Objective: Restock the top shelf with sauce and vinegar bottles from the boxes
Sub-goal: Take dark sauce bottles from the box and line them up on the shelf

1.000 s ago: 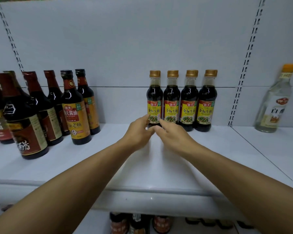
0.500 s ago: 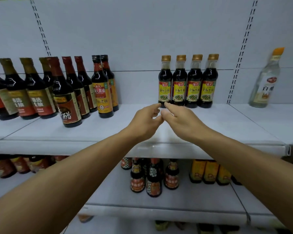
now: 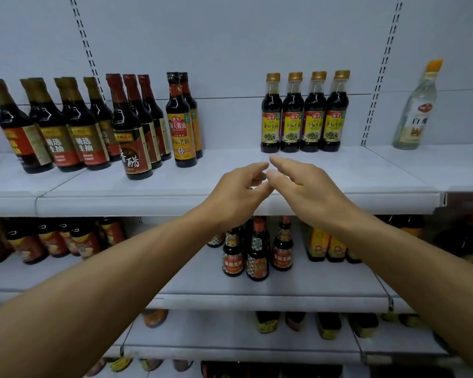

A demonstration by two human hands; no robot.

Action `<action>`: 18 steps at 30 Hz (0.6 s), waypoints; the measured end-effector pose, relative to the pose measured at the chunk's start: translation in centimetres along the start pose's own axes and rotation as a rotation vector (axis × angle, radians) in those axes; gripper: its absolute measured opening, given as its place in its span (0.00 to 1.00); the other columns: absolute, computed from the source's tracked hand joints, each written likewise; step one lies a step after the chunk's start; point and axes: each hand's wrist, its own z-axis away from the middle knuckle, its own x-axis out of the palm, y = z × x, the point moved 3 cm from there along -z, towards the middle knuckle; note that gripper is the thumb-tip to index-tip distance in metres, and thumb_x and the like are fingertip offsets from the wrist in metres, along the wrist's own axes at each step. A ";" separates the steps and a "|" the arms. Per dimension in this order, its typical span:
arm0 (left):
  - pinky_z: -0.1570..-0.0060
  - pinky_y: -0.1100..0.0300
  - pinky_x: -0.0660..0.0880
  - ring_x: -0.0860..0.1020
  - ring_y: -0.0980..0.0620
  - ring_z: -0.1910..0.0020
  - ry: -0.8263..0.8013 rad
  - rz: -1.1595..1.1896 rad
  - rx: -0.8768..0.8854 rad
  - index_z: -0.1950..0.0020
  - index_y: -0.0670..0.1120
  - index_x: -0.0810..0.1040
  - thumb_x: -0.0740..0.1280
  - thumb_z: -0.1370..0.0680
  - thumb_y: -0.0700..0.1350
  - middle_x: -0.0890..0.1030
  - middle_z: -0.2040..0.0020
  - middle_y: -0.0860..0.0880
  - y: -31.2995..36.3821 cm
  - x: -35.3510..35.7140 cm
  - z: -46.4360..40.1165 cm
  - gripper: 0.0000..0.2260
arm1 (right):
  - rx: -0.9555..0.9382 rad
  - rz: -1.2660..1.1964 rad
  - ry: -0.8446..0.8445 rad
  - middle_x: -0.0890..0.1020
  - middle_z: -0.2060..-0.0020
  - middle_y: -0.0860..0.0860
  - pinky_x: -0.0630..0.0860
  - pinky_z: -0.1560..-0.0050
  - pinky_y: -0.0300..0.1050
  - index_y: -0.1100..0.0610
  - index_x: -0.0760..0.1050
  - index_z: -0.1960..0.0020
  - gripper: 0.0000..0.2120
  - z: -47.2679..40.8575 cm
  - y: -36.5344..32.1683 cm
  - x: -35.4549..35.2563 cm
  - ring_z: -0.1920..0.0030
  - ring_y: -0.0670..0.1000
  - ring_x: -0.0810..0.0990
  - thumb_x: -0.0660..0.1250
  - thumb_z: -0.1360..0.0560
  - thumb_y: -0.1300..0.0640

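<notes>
Restocking looks partway: four gold-capped dark sauce bottles [image 3: 305, 113] stand on the white top shelf [image 3: 230, 184]; left hand [image 3: 236, 192] and right hand [image 3: 306, 189] hover loosely spread, empty; bare gaps remain.

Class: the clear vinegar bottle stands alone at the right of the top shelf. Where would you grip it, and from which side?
Grip the clear vinegar bottle round its wide lower body, from the front. It stands upright, nothing beside it, the back panel behind; its neck tapers thin.

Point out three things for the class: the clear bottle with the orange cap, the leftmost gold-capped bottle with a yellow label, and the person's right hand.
Clear bottle [image 3: 417, 113]: head view, on its label.
Leftmost gold-capped bottle [image 3: 271, 126]: head view, on its yellow label.
Right hand [image 3: 309, 186]: head view, on its back.
</notes>
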 end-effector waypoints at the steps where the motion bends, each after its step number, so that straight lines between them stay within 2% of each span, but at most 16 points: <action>1: 0.34 0.53 0.73 0.75 0.57 0.36 -0.009 0.014 0.014 0.25 0.50 0.68 0.62 0.18 0.53 0.78 0.34 0.52 0.1 0.2 0.6 0.22 | 0.000 0.002 0.012 0.68 0.26 0.47 0.63 0.26 0.46 0.52 0.63 0.24 0.23 0.5 0.0 0.2 0.27 0.45 0.65 0.56 0.17 0.47; 5: 0.41 0.58 0.77 0.79 0.62 0.43 -0.062 0.080 0.052 0.34 0.52 0.76 0.63 0.18 0.48 0.83 0.43 0.56 -0.6 1.6 2.7 0.13 | 0.008 0.008 0.046 0.76 0.32 0.47 0.70 0.31 0.50 0.52 0.71 0.28 0.19 2.8 1.0 1.8 0.32 0.46 0.72 0.59 0.18 0.50; 9: 0.41 0.53 0.77 0.80 0.60 0.43 -0.156 0.122 0.011 0.35 0.52 0.77 0.63 0.19 0.47 0.83 0.43 0.56 -3.8 4.3 4.9 0.13 | 0.016 -0.006 -0.018 0.81 0.40 0.46 0.75 0.38 0.47 0.51 0.75 0.34 0.15 5.7 3.2 4.5 0.40 0.43 0.77 0.60 0.19 0.54; 14: 0.44 0.53 0.78 0.81 0.55 0.45 -0.228 0.156 -0.114 0.35 0.49 0.77 0.64 0.19 0.45 0.83 0.44 0.52 -8.3 8.4 7.9 0.13 | 0.120 0.000 -0.139 0.80 0.41 0.45 0.75 0.38 0.48 0.50 0.74 0.32 0.16 8.4 7.5 8.6 0.40 0.44 0.77 0.61 0.19 0.54; 18: 0.42 0.48 0.77 0.80 0.52 0.44 -0.265 0.073 -0.199 0.35 0.46 0.76 0.64 0.19 0.49 0.82 0.43 0.48 -11.8 11.5 9.5 0.15 | 0.198 0.035 -0.217 0.78 0.36 0.48 0.72 0.38 0.42 0.53 0.72 0.29 0.18 10.2 11.1 11.2 0.39 0.44 0.74 0.61 0.18 0.53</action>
